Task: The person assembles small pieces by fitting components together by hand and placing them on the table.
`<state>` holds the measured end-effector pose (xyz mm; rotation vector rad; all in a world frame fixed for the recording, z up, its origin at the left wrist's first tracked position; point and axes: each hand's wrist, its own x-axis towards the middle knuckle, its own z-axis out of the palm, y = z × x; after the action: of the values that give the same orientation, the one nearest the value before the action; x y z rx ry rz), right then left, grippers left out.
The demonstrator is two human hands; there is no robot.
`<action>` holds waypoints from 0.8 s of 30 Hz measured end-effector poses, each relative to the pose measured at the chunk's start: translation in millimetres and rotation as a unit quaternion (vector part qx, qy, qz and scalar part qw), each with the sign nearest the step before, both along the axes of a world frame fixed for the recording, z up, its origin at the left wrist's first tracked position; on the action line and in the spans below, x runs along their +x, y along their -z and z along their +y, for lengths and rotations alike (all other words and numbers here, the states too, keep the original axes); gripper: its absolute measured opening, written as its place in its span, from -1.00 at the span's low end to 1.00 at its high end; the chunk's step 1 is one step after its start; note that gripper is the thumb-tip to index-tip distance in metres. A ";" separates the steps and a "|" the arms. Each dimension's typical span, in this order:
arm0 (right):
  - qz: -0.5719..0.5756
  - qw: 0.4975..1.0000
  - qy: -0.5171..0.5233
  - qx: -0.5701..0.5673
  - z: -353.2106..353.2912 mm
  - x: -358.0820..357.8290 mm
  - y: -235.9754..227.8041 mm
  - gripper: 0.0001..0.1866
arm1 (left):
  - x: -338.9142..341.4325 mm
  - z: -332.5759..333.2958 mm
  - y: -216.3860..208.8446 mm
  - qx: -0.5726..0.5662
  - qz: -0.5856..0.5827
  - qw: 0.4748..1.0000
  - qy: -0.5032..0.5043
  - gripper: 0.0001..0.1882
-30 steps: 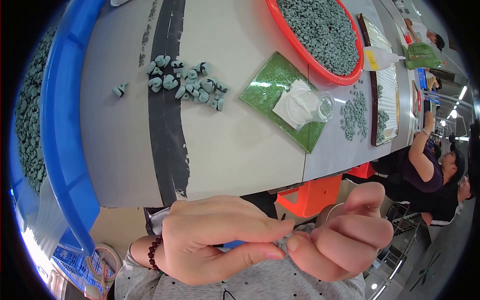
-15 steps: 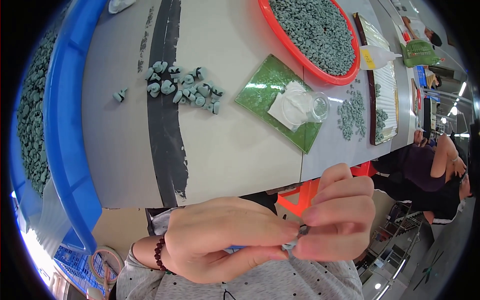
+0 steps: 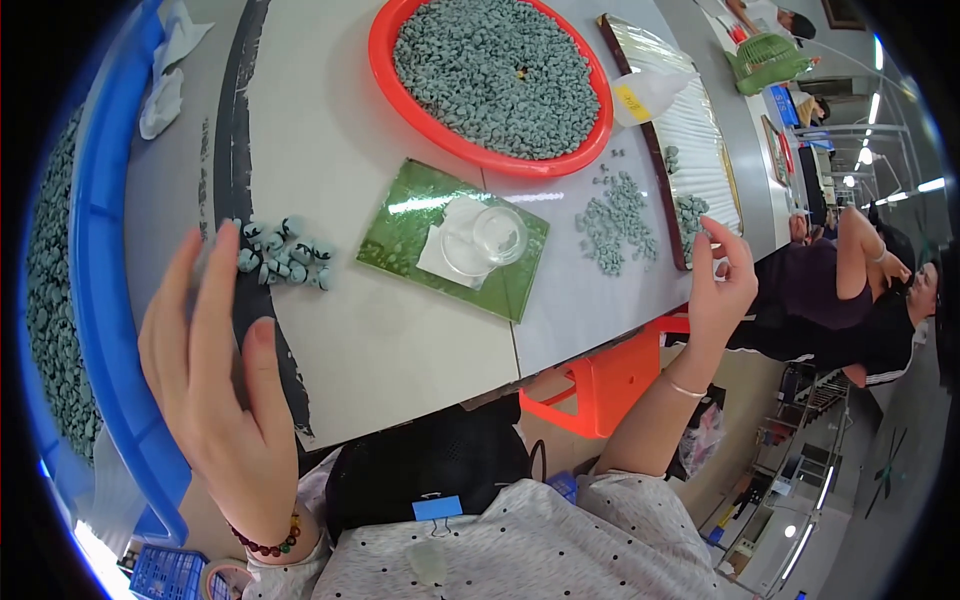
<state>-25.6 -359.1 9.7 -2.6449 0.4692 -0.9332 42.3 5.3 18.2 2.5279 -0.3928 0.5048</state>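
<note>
My left hand (image 3: 215,380) reaches over the left part of the table, fingers and thumb apart, with nothing visible between them. Just past its fingertips lies a cluster of small grey-green molded pieces with black bits (image 3: 285,255), partly on the dark strip. On the far side my right hand (image 3: 722,275) is raised by the table's right edge, thumb and forefinger brought close together. Whatever they hold, if anything, is too small to make out. Nearest to that hand are a shallow tray with white ridges (image 3: 690,130) and a scatter of tiny grey-green bits (image 3: 615,225).
A red basin (image 3: 382,60) full of grey-green pieces stands at the back. A green tile (image 3: 385,235) bears white paper and a clear round dish (image 3: 498,235). A squeeze bottle (image 3: 650,95) lies by the tray. A blue bin (image 3: 110,300) borders the left; an orange stool (image 3: 610,385) stands below. Someone sits at right.
My hands, together around a small grey-green piece before, have parted: the left to the cluster, the right toward the tray. The view has shifted, and the piece is out of sight.
</note>
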 end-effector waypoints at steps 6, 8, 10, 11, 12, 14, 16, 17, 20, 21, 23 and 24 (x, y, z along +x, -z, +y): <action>0.051 0.998 -0.030 0.033 -13.0 -3.1 3.8 -0.79 | -3.2 -0.3 5.3 -0.008 0.029 0.999 -0.027 -0.75; -0.052 0.997 -0.025 0.057 -6.3 -4.6 1.2 -0.80 | -3.7 1.1 5.3 -0.047 0.003 0.999 -0.016 -0.80; -0.081 0.995 -0.047 0.041 5.5 -5.6 -3.9 -0.81 | -4.0 1.3 4.5 -0.055 0.016 0.998 -0.011 -0.81; -0.112 0.991 -0.069 0.023 11.7 -6.1 -6.6 -0.83 | -4.1 0.7 4.7 -0.065 0.026 0.998 -0.006 -0.82; -0.113 0.991 -0.070 0.024 17.4 -7.2 -10.2 -0.83 | -3.1 -0.9 6.5 -0.064 0.026 0.998 -0.006 -0.82; 0.032 0.995 -0.098 0.005 30.8 -9.4 -17.5 -0.82 | -1.0 -3.8 10.9 -0.097 0.026 0.995 -0.029 -0.78; 0.079 0.993 -0.090 0.016 43.6 -9.4 -16.7 -0.87 | -1.4 -2.1 8.5 -0.090 0.029 0.994 -0.047 -0.77; 0.097 0.992 -0.066 0.039 45.6 -10.6 -14.3 -0.87 | -2.0 -1.2 7.4 -0.085 0.032 0.994 -0.065 -0.75; 0.121 0.990 -0.053 0.052 45.5 -12.1 -8.5 -0.88 | 1.6 0.0 7.9 -0.034 0.009 0.997 -0.063 -0.76; 0.126 0.989 -0.063 0.042 44.9 -12.6 -6.9 -0.87 | 2.4 -0.7 8.4 -0.034 0.009 0.997 -0.062 -0.76; 0.120 0.990 -0.062 0.037 46.2 -13.6 -4.0 -0.88 | 3.0 -1.8 9.4 -0.058 0.016 0.997 -0.050 -0.80; 0.116 0.991 -0.061 0.032 46.6 -13.9 -2.3 -0.88 | 3.1 -2.5 9.1 -0.057 0.016 0.997 -0.051 -0.80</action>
<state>-39.5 -312.5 11.9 -2.7009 0.3762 -0.5691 45.4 2.8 9.1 2.4515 -0.2178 0.5104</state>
